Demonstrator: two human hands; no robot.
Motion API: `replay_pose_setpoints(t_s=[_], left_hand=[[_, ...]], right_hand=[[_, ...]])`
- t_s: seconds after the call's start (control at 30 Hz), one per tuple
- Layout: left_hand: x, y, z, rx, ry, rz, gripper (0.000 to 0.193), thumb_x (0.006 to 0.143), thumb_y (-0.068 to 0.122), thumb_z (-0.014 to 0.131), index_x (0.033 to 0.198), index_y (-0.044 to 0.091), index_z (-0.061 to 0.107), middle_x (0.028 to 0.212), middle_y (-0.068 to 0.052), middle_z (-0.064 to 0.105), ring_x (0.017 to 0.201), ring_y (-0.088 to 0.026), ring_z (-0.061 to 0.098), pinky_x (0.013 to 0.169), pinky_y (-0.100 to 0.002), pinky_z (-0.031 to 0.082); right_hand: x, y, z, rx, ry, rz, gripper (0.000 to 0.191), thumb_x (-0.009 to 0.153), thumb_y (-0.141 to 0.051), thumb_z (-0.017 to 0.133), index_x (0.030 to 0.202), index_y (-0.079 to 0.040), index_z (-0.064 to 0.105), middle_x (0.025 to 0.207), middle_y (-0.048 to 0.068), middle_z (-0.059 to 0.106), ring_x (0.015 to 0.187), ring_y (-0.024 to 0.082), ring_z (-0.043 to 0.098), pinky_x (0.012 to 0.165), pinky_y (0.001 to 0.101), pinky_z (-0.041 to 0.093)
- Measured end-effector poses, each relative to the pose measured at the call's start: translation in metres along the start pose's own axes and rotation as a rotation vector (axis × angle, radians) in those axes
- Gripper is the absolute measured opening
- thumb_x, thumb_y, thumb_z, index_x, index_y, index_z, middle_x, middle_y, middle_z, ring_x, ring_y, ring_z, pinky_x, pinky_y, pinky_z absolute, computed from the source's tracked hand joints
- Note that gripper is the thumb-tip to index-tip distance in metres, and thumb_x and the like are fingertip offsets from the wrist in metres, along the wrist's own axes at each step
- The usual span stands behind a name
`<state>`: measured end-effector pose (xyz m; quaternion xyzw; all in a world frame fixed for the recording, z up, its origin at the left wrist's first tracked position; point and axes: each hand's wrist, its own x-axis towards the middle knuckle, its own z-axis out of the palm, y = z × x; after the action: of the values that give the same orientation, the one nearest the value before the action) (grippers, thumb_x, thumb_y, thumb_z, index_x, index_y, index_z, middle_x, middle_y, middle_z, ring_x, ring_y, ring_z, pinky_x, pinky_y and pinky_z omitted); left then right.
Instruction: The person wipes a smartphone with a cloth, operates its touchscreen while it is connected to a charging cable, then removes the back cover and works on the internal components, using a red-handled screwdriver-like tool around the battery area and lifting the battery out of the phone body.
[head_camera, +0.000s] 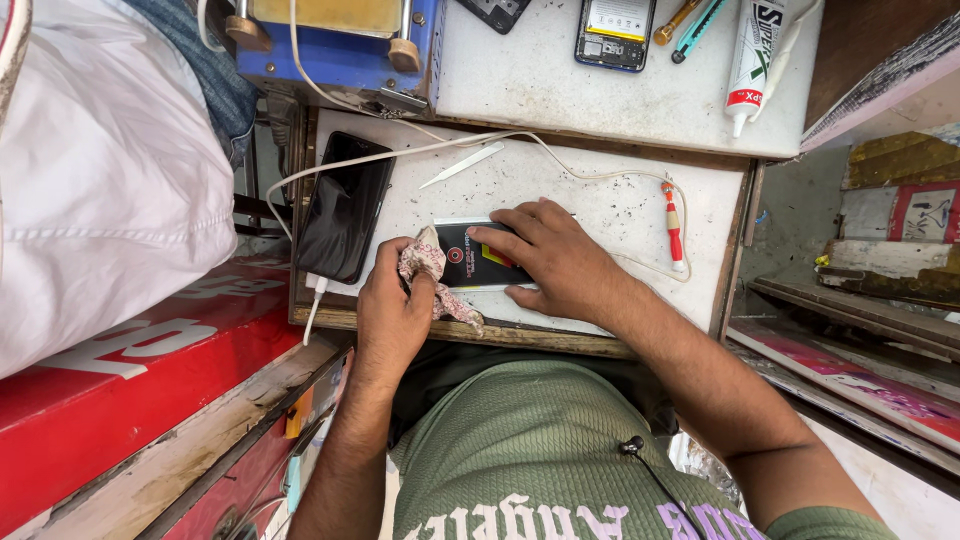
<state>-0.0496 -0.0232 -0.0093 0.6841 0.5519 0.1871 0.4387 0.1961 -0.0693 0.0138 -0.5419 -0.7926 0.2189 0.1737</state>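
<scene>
White worktop (600, 200), two hands, left hand (392, 312) gripping one cloth (428, 262), right hand (555, 258) pressing one phone (470, 268)

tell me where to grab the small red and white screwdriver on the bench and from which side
Grip the red and white screwdriver around its red handle, coming straight down from above. It lies flat, pointing up-down in the picture, with bare worktop either side; only the thin white cable runs close by its top end.

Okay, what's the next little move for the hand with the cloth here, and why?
Probably sweep the patterned pink cloth in the left hand rightward across the flat black rectangular phone part. The cloth sits only at its left edge, while the right hand presses the part flat on the speckled white worktop, so most of it looks unwiped.
</scene>
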Motion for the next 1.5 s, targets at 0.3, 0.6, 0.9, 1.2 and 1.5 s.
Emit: replay_pose_setpoints(t_s=[0.3,0.6,0.9,1.2,1.5], left_hand=[[-0.007,0.0,-0.015,-0.932,-0.119,0.07,0.017,0.102,0.001,0.053,0.118,0.003,0.051,0.114,-0.013,0.067,0.091,-0.016,0.068,0.075,-0.032,0.06],[0.009,0.051,0.03,-0.204,-0.225,0.479,0.039,0.092,0.007,0.077,0.124,0.007,0.053,0.112,-0.014,0.068,0.097,-0.019,0.071,0.078,-0.033,0.062],[0.007,0.033,0.039,-0.647,-0.276,0.089,0.063,0.094,0.01,0.073,0.145,0.005,0.038,0.113,-0.013,0.068,0.098,-0.014,0.071,0.082,-0.027,0.061],[0.001,0.01,0.0,-0.119,-0.136,-0.121,0.069,0.084,0.002,0.075,0.145,0.011,0.046,0.12,-0.016,0.071,0.098,-0.02,0.076,0.082,-0.03,0.061],[0.004,0.004,0.014,-0.311,-0.093,0.021,0.047,0.089,0.01,0.079,0.132,0.005,0.059,0.105,-0.01,0.076,0.093,-0.014,0.072,0.081,-0.029,0.059]], right_hand=[[-0.016,0.011,-0.008,0.303,0.215,-0.017,0.08,0.071,-0.023,0.091,0.14,-0.017,0.051,0.142,0.015,0.058,0.128,0.035,0.057,0.107,0.0459,0.053],[-0.059,0.035,0.006,1.182,0.633,0.018,0.086,0.087,-0.027,0.088,0.146,-0.025,0.026,0.155,0.022,0.048,0.138,0.03,0.059,0.116,0.045,0.055],[-0.042,0.031,0.011,0.45,0.417,0.051,0.081,0.071,-0.016,0.092,0.136,-0.015,0.044,0.146,0.016,0.055,0.133,0.033,0.055,0.113,0.0463,0.048],[-0.016,0.009,0.0,0.132,0.187,0.147,0.066,0.069,-0.022,0.09,0.125,-0.012,0.057,0.141,0.013,0.058,0.124,0.033,0.054,0.101,0.0433,0.052],[-0.016,0.013,0.0,0.14,0.203,0.136,0.065,0.071,-0.024,0.09,0.123,-0.01,0.053,0.14,0.014,0.058,0.126,0.033,0.056,0.104,0.0432,0.051]])
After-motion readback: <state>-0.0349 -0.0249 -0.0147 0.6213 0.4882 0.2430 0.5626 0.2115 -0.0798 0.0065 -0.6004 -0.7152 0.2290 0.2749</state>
